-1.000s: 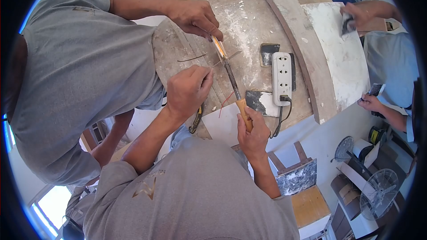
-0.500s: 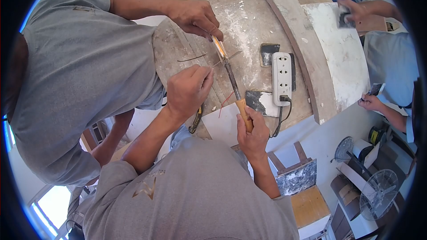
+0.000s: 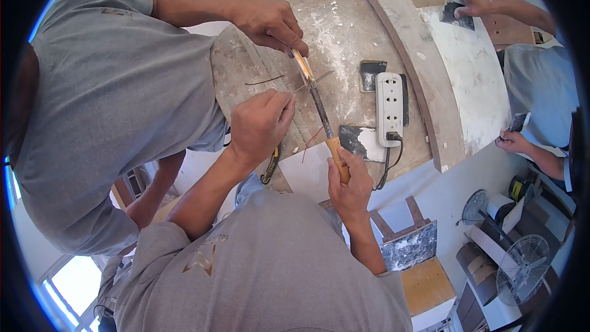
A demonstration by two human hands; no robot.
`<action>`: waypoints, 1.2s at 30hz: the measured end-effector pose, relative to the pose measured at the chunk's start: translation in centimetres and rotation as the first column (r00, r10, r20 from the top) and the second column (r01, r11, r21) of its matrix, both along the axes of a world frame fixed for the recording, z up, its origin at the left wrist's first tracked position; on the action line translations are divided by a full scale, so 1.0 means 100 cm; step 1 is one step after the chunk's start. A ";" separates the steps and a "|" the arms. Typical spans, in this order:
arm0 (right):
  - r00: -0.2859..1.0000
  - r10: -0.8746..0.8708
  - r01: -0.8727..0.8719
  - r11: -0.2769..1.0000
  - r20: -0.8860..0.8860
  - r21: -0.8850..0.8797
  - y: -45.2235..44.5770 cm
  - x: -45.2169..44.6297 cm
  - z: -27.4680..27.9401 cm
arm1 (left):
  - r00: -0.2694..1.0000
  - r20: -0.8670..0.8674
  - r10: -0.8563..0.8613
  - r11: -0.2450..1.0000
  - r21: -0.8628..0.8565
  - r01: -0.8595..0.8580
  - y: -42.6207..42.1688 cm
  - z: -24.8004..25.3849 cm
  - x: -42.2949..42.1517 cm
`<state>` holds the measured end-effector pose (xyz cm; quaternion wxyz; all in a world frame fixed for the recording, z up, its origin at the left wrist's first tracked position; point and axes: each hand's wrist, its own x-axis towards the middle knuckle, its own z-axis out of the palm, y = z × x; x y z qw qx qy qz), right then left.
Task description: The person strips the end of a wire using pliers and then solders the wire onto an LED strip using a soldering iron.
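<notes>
My right hand (image 3: pixel 350 187) grips the wooden handle of a soldering iron (image 3: pixel 321 107), its dark metal shaft pointing up and away from me. The iron's tip meets the end of a narrow yellow-and-white strip (image 3: pixel 301 64), which looks like an LED strip. A co-worker's hand (image 3: pixel 273 24) holds that strip from the left. Close by on the left, my left hand (image 3: pixel 263 124) is closed in a pinch on a thin wire (image 3: pixel 300 88) that reaches toward the iron's tip. The fingertips are partly hidden behind the hand.
A white power strip (image 3: pixel 389 104) with a plugged cord lies right of the iron on the dusty table (image 3: pixel 332 18). Dark scraper blades (image 3: pixel 372 75) and a utility knife (image 3: pixel 271 165) lie nearby. Another person's hand (image 3: pixel 476 3) works a scraper over a curved white panel (image 3: pixel 470 80).
The person on the right has moved the scraper up and to the left along the white panel. My hands, the iron and the strip stay nearly still.
</notes>
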<state>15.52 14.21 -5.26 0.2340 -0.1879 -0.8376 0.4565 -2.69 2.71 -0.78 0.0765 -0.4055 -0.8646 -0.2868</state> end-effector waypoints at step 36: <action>0.999 -0.044 0.044 0.999 0.007 -0.023 0.002 0.013 0.005 | 1.000 0.018 -0.019 1.000 0.008 0.018 -0.004 0.003 0.000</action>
